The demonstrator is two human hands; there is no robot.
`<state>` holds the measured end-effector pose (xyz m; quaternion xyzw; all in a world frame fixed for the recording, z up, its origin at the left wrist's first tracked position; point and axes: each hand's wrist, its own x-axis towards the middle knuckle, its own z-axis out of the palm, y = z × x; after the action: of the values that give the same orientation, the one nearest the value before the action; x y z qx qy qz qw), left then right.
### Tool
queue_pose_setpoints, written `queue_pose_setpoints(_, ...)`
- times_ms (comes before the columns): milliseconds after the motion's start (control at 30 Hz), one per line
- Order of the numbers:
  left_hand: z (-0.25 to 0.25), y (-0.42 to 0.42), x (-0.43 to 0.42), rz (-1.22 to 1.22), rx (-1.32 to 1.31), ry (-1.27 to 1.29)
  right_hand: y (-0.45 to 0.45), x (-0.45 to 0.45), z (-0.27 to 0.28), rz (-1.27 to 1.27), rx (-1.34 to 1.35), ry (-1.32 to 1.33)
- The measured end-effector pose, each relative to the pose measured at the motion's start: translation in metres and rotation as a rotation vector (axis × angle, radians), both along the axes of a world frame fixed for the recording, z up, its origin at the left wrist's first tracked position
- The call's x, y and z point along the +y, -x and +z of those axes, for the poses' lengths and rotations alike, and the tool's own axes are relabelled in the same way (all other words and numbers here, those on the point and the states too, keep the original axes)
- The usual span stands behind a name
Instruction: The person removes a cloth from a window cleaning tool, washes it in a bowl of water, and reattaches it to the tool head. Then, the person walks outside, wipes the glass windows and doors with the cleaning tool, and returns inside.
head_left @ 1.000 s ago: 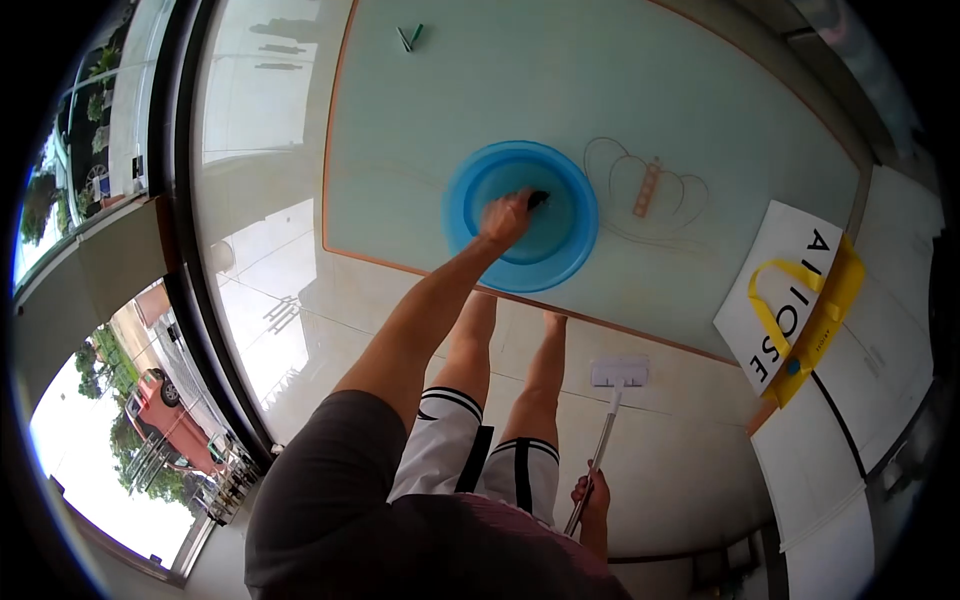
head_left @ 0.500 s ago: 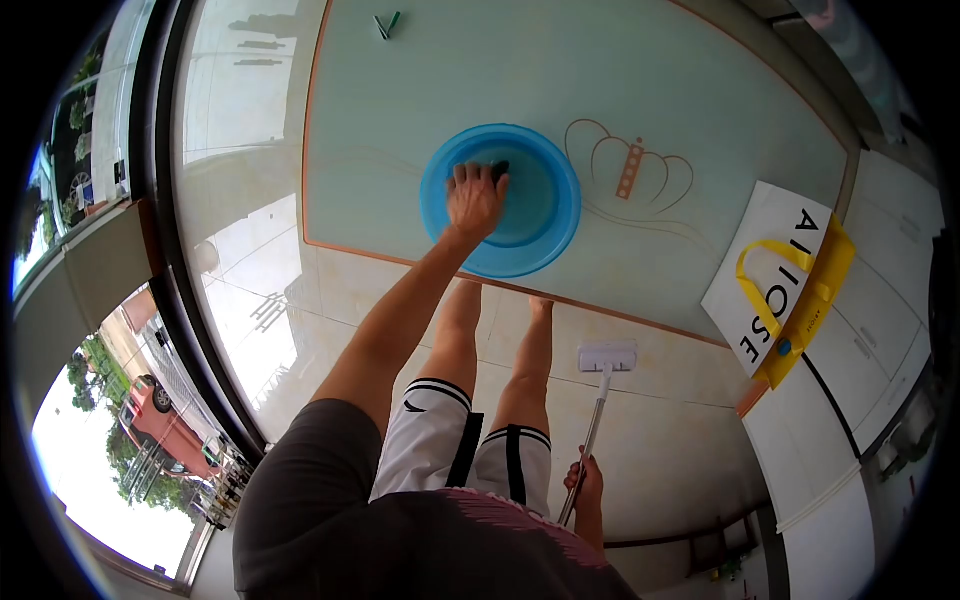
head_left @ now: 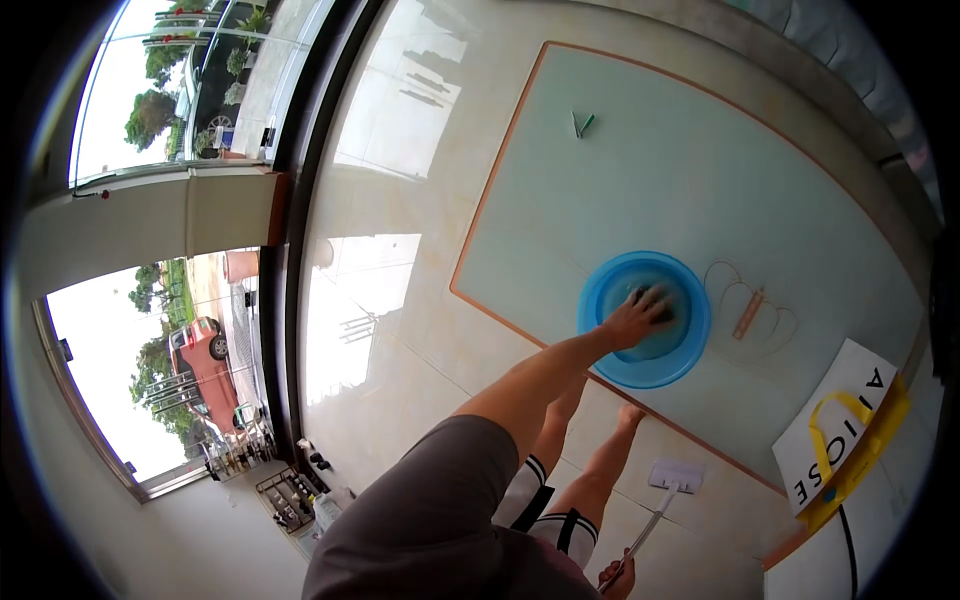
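Observation:
A round blue basin [head_left: 594, 352] with cloudy water stands near the front edge of a pale green tabletop [head_left: 610, 190]. My left hand [head_left: 640, 316] is inside it, fingers curled around a small dark object [head_left: 662, 312]. Motion smears the fingertips, and most of that object is hidden. Low at my side, my right hand [head_left: 618, 577] is closed around the metal handle of a flat mop [head_left: 677, 475]. Its pale rectangular head rests on the tiled floor.
A small green and white V-shaped thing [head_left: 582, 124] lies toward the tabletop's far side. By the right corner is a white and yellow bag [head_left: 840, 430] with black lettering. Glass doors and windows [head_left: 110, 370] run along the left. Small items sit on a rack [head_left: 288, 500] at lower left.
The view has swung left, so everything sits farther right and lower. My left hand has shifted a little inside the basin, still at the dark object. My right hand keeps the mop.

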<state>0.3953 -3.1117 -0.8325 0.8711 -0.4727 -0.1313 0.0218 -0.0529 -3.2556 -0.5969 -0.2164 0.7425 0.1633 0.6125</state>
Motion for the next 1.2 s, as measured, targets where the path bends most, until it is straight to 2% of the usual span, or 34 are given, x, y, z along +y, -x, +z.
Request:
queue_pose_setpoints(33, -0.006, -0.007, 0.006, -0.198, 0.001, 0.085, 0.0, 0.007, -0.003, 0.023, -0.051, 0.0)
queue_pose_setpoints(133, -0.016, -0.029, 0.016, -0.333, 0.264, 0.235, 0.006, 0.005, -0.002, 0.026, -0.017, 0.0)
queue_pose_setpoints(233, -0.022, -0.019, 0.007, 0.218, 0.558, 0.189, -0.002, 0.01, 0.0, 0.03, -0.008, 0.023)
queue_pose_setpoints(333, -0.015, -0.011, 0.009, 0.203, 0.489, 0.274, -0.004, 0.018, 0.0, 0.016, -0.05, 0.008)
queue_pose_setpoints(433, -0.005, -0.003, 0.009, 0.365, 0.481, 0.18, -0.009, 0.025, 0.001, -0.014, -0.004, 0.015)
queue_pose_setpoints(533, -0.001, -0.01, 0.016, 0.439, 0.519, 0.192, -0.01, 0.034, 0.007, 0.004, 0.014, 0.03)
queue_pose_setpoints(733, 0.016, -0.021, 0.014, 0.584, 0.601, 0.013, -0.004, 0.053, -0.002, -0.036, -0.006, -0.004)
queue_pose_setpoints(833, 0.011, -0.018, 0.01, 0.656, 0.563, 0.071, -0.006, 0.057, 0.003, -0.018, -0.04, 0.001)
queue_pose_setpoints(933, 0.019, -0.021, 0.01, 0.406, 0.38, 0.139, -0.021, 0.055, 0.015, 0.006, -0.021, 0.004)
queue_pose_setpoints(1033, 0.025, 0.001, -0.002, 0.444, 0.27, 0.275, -0.006, 0.049, 0.006, 0.019, -0.007, -0.004)
queue_pose_setpoints(1133, 0.022, 0.01, 0.0, 0.233, 0.095, -0.008, 0.002, 0.034, -0.007, 0.134, -0.064, -0.026)
queue_pose_setpoints(1200, 0.009, 0.006, 0.005, 0.003, 0.068, -0.007, -0.016, 0.024, -0.001, 0.106, -0.017, -0.03)
